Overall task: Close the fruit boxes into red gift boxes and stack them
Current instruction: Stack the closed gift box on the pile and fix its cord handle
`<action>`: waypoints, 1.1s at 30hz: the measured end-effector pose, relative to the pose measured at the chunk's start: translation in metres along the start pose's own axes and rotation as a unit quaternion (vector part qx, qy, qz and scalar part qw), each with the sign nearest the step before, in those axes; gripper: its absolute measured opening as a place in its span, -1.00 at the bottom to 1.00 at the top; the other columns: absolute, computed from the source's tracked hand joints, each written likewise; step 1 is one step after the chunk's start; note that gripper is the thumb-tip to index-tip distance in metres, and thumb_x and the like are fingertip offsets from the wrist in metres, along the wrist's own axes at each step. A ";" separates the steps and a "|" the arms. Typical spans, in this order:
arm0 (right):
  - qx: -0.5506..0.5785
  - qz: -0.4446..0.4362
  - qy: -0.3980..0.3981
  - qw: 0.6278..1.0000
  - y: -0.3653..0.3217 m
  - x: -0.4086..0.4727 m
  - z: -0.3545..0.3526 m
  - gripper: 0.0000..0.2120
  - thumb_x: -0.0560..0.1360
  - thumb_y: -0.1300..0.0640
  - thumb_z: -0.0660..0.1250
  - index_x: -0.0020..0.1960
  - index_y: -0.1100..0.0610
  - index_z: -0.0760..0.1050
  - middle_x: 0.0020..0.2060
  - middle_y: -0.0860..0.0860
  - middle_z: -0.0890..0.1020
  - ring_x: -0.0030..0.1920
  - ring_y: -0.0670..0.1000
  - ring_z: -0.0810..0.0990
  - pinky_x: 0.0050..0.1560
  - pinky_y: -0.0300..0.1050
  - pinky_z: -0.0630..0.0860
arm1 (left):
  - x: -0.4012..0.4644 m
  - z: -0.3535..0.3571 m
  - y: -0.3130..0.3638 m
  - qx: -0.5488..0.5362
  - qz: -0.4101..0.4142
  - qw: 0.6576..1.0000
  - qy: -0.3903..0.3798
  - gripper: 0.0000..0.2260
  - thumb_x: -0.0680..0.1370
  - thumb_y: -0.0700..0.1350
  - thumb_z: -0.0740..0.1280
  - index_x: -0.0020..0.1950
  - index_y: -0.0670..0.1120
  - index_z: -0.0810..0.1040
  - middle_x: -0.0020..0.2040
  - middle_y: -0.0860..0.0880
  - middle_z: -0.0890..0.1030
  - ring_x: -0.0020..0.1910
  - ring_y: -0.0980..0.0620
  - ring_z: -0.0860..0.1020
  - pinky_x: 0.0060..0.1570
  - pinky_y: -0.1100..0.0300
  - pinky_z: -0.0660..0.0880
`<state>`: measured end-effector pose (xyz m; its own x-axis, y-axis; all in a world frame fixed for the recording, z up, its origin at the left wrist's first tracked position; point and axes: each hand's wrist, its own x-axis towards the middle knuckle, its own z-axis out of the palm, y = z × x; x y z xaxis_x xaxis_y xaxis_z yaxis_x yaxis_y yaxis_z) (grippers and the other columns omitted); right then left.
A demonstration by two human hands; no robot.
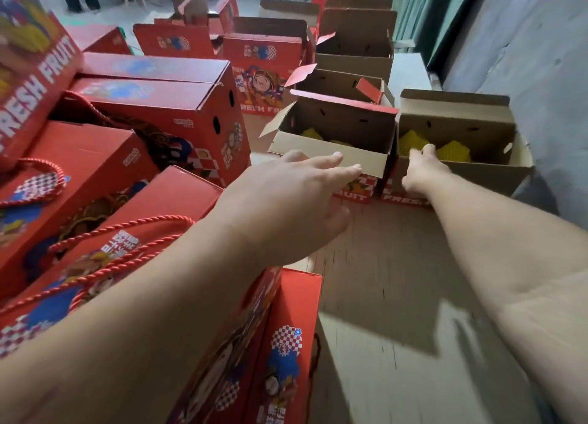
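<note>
Two open red gift boxes stand side by side on the floor, brown inside, each holding fruit in yellow foam netting [453, 151]. My left hand [286, 201] reaches forward with straight fingers, its fingertips at the front flap of the left open box [350, 127]. My right hand [421, 172] grips the front flap of the right open box [477, 175], thumb over the edge inside and fingers on the outer face. Closed red "FRESH FRUIT" boxes [152, 105] with red rope handles are stacked at my left.
More open boxes [353, 42] run in a row behind the two front ones. A grey wall [525, 42] closes the right side. Another closed red box [286, 344] stands near my left forearm. Bare floor [397, 280] lies between me and the open boxes.
</note>
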<state>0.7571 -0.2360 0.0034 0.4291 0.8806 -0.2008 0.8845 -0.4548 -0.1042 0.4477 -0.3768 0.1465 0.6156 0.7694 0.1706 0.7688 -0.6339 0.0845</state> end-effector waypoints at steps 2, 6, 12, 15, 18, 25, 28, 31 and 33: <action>-0.015 0.004 -0.004 1.000 0.000 -0.001 0.002 -0.40 0.54 0.32 0.39 0.50 0.13 0.25 0.62 0.10 0.02 0.31 0.33 0.51 -0.36 -0.08 0.39 | -0.001 0.001 0.000 0.003 -0.004 1.000 -0.004 -0.48 0.65 0.22 0.13 0.62 0.33 0.16 0.64 0.21 0.22 0.57 0.02 0.28 0.23 -0.06 0.56; 0.007 -0.024 0.027 0.999 0.007 -0.019 0.017 -0.52 0.55 0.32 0.39 0.39 0.12 0.30 0.23 0.20 0.48 0.10 0.24 0.56 -0.22 0.00 0.47 | -0.002 -0.002 0.001 -0.009 -0.014 1.000 -0.004 -0.52 0.65 0.19 0.15 0.59 0.33 0.25 0.61 0.25 0.29 0.58 0.06 0.27 0.25 -0.07 0.54; -0.095 -0.069 0.011 0.993 0.028 -0.061 0.017 -0.70 0.49 0.33 0.37 0.12 0.04 0.43 0.02 0.05 0.45 0.10 0.22 0.58 -0.11 0.07 0.51 | 0.000 -0.001 -0.003 -0.024 -0.002 0.999 0.021 -0.64 0.65 0.18 0.16 0.44 0.30 0.48 0.41 0.23 0.55 0.31 0.15 0.51 -0.02 0.18 0.52; -0.105 -0.074 -0.008 0.992 0.045 -0.099 0.024 -0.71 0.51 0.27 0.39 0.13 0.00 0.41 0.00 0.01 0.40 0.06 0.17 0.56 -0.06 0.09 0.58 | -0.002 -0.005 0.002 -0.029 -0.011 0.999 0.011 -0.73 0.68 0.15 0.19 0.23 0.23 0.65 0.17 0.19 0.67 0.00 0.17 0.62 -0.25 0.37 0.42; -0.085 -0.107 -0.002 0.991 0.077 -0.160 0.040 -0.74 0.54 0.27 0.35 0.12 -0.01 0.42 -0.05 -0.04 0.38 -0.05 0.09 0.50 -0.15 0.04 0.53 | -0.004 -0.010 0.011 0.013 -0.005 1.000 0.003 -0.72 0.69 0.11 0.18 0.06 0.13 0.69 -0.07 0.11 0.69 -0.19 0.09 0.62 -0.38 0.32 0.38; 0.139 -0.125 -0.086 0.979 0.188 -0.370 0.047 -0.78 0.46 0.07 0.31 -0.35 -0.08 0.43 -0.20 -0.15 0.47 -0.16 -0.09 0.51 -0.21 -0.21 0.37 | -0.040 0.023 0.080 0.056 0.066 0.992 -0.089 -0.68 0.66 0.14 0.25 0.41 0.17 0.52 0.34 0.07 0.58 0.30 -0.05 0.52 0.29 -0.07 0.42; 0.252 -0.027 0.010 0.967 0.206 -0.449 0.069 -0.79 0.44 -0.09 0.26 -0.33 -0.05 0.45 -0.32 -0.13 0.52 -0.26 -0.08 0.50 -0.33 -0.08 0.40 | -0.094 0.082 0.155 -0.164 -0.086 0.966 -0.179 -0.34 0.59 0.29 0.30 0.64 0.14 0.21 0.60 -0.06 0.28 0.54 -0.20 0.28 0.48 -0.13 0.29; 0.225 0.026 0.154 0.962 0.198 -0.501 0.101 -0.82 0.51 0.04 0.43 -0.18 -0.10 0.45 -0.25 -0.16 0.50 -0.19 0.03 0.41 -0.27 -0.07 0.36 | -0.157 0.135 0.195 -0.320 -0.201 0.885 -0.272 -0.10 0.55 0.18 0.45 0.69 0.19 -0.09 0.69 -0.09 -0.07 0.63 -0.22 0.12 0.59 -0.05 0.20; 0.210 0.018 0.168 0.963 0.198 -0.514 0.112 -0.70 0.45 0.13 0.53 0.09 -0.06 0.50 -0.14 -0.15 0.50 -0.13 0.04 0.38 -0.18 -0.05 0.38 | -0.193 0.145 0.216 -0.442 -0.252 0.822 -0.256 0.04 0.54 0.01 0.47 0.57 0.41 -0.35 0.69 -0.07 -0.04 0.59 -0.18 0.25 0.51 -0.01 0.32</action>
<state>0.6915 -0.7938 -0.0228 0.5564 0.8238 0.1082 0.7457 -0.4376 -0.5024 0.5196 -0.6505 -0.0102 0.4238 0.7407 -0.5213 0.6610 0.1405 0.7371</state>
